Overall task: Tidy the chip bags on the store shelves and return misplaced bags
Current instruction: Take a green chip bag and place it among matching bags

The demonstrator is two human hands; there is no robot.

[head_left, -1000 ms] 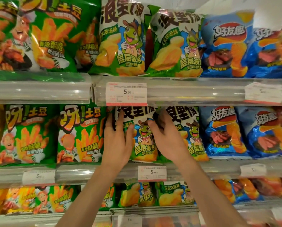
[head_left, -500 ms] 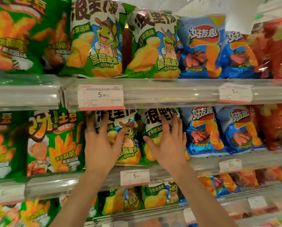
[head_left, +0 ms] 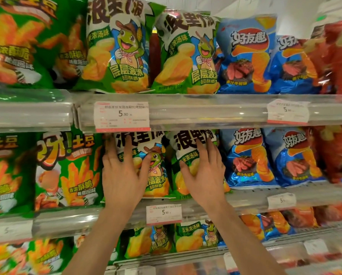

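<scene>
Two green-and-white chip bags stand side by side on the middle shelf [head_left: 251, 197]. The left bag [head_left: 156, 167] lies under my left hand [head_left: 122, 175], the right bag [head_left: 183, 155] under my right hand [head_left: 204, 173]. Both palms press flat, fingers spread, gripping nothing. Blue bags [head_left: 247, 157] stand just right.
</scene>
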